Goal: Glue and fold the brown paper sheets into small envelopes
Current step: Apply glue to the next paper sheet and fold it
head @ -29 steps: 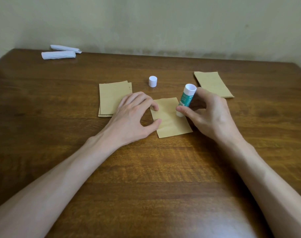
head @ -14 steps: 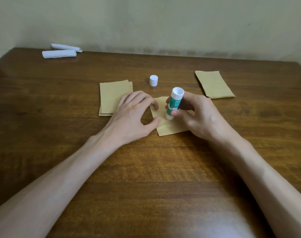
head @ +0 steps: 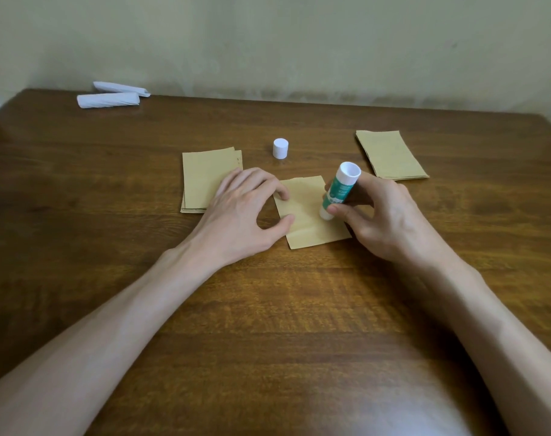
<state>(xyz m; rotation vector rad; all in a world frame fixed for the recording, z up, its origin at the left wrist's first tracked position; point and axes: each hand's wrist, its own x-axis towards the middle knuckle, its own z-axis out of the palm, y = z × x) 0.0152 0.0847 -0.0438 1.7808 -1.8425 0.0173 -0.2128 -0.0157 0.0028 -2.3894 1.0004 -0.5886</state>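
- Since the earlier frame the glue stick [head: 340, 190] has slid right across the brown paper sheet [head: 305, 212]; its tip now sits on the sheet's right part, body tilted away and to the right.
- Right hand [head: 384, 221]: fingers [head: 337, 210] and thumb wrapped round the glue stick, holding it tip-down, open white end up.
- Left hand [head: 245, 212] unchanged: fingers bent and spread, index tip and thumb tip pressing down on the sheet's left edge, gripping nothing.
- Sheet lies flat on the worktop [head: 267, 309], mid-scene between both hands, with a crease across near its near edge.
- White cap [head: 280, 148] stands upright just beyond the sheet, apart from it.
- Left stack of brown sheets [head: 201, 174] just beside the sheet; the left hand covers its near right corner.
- Right stack of brown sheets [head: 390, 154] lies beyond the right hand, not touched.
- Two white paper rolls [head: 109, 99] at the far left corner, by the wall [head: 299, 42], well apart from the work.
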